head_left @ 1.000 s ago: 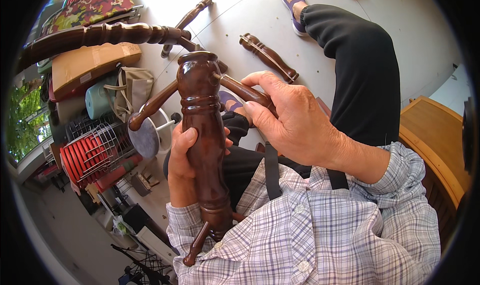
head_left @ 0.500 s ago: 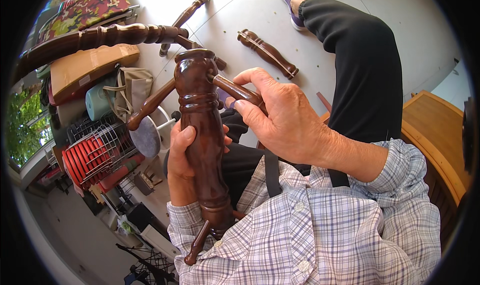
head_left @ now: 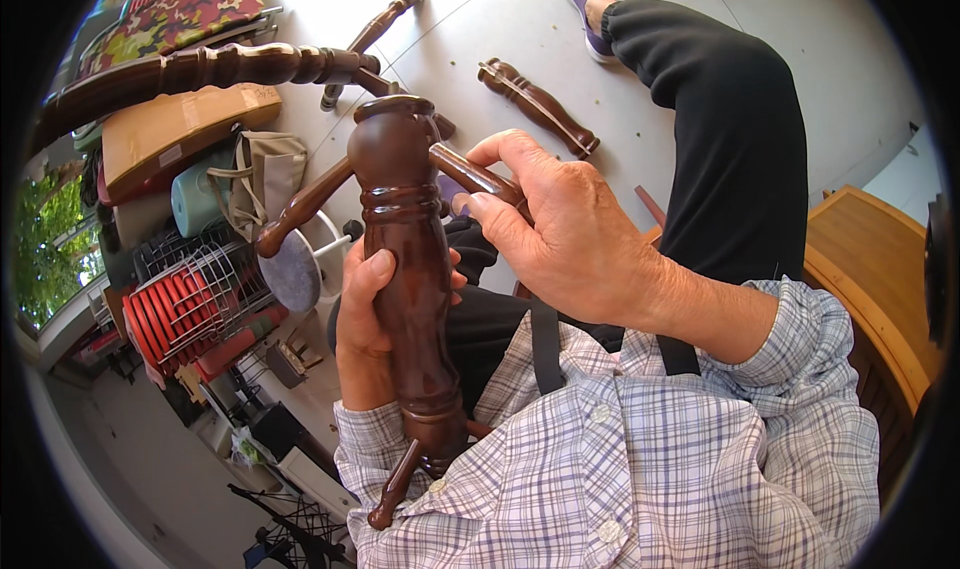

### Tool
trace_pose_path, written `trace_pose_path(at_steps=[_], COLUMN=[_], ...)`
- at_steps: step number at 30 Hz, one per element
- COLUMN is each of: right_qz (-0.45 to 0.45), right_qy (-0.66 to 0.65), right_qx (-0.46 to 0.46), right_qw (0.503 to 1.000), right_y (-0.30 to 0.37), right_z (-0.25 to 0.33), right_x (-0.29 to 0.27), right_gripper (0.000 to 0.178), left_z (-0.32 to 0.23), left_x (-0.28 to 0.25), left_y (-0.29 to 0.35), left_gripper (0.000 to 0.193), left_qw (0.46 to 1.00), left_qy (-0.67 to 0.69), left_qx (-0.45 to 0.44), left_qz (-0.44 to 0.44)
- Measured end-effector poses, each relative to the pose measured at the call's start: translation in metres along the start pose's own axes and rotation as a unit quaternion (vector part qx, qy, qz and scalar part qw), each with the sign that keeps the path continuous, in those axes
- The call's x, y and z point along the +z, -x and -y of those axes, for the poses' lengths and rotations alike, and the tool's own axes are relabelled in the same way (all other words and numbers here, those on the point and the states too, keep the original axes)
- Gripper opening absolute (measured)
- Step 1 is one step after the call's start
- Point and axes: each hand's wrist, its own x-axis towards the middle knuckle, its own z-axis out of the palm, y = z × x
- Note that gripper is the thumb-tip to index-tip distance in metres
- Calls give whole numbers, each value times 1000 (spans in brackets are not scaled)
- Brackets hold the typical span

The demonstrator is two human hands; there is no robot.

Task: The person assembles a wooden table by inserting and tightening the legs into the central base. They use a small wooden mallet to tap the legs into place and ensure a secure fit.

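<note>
A glossy dark-brown turned wooden post (head_left: 408,299) stands near upright before me, its lower end by my shirt. My left hand (head_left: 362,299) is wrapped round its middle, the fingers partly hidden behind it. Between thumb and fingers, my right hand (head_left: 590,244) grips a short turned wooden peg (head_left: 475,176). The peg's narrow tip is at the post's upper right side; I cannot tell if it sits in a hole. A longer peg (head_left: 305,207) sticks out on the post's left, and another peg (head_left: 398,491) low down.
Beyond the post, a long turned pole (head_left: 210,72) reaches in from the left. On the floor lie another turned post (head_left: 537,106) and a spindle-like piece (head_left: 372,44). A cardboard box (head_left: 190,134), wire basket (head_left: 195,299) and round grey stool (head_left: 292,269) stand left; a wooden chair (head_left: 870,269) right.
The post has turned slightly, and the dark hole that showed by the peg's tip is out of sight. Both hands keep their grip, almost in place.
</note>
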Motion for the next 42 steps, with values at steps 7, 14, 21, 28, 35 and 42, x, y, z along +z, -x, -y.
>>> trace_pose_path(at_steps=[7,14,21,28,35,42], right_qz=[39,108,111,132,150,129], right_qy=[-89,-523,-53,-136,-386,198], right_qx=[84,359,159,182,297,29], right_qw=[992,765,980,965,860,971], right_y=[-6,-20,-22,-27,-28,-24], right_z=[2,9,8,12,-4,17], right_x=[1,-21,-21,-25,-23,-26], right_gripper=[28,25,30,29,31,40], left_z=[-2,1,-1,-2,-5,-8], left_x=[3,-5,2,0,9,14], left_y=[1,0,-2,-3,-3,-8], left_gripper=[79,74,76,75,77,71], left_qw=[999,1000,1000,1000,999,999], left_qy=[-28,-11,-27,-11,-34,-47], left_qx=[-4,-3,-7,0,-8,-11], left_qz=[-21,7,-2,19,-12,8])
